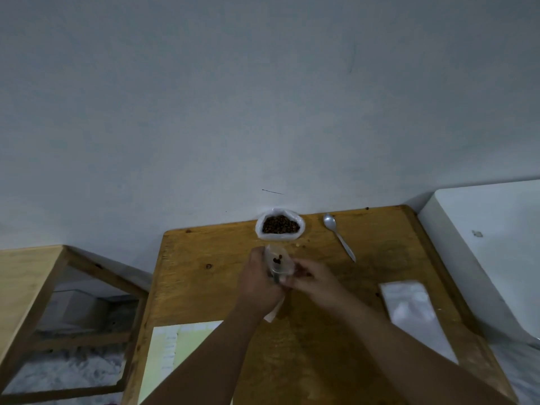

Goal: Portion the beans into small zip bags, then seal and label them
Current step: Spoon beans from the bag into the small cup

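A small clear zip bag (278, 262) with a few dark beans in it is held above the middle of the wooden table (216, 276). My left hand (257, 280) grips the bag from the left. My right hand (314, 277) pinches its right edge; its fingertips are blurred. Behind the bag, at the table's far edge, an open white plastic bag of brown beans (280, 224) stands against the wall. A metal spoon (339, 236) lies to the right of it.
A stack of empty clear zip bags (409, 308) lies at the right of the table. A pale sheet of labels (181, 349) lies at the near left corner. A wooden frame (58, 302) stands left of the table, a white surface (491, 238) to the right.
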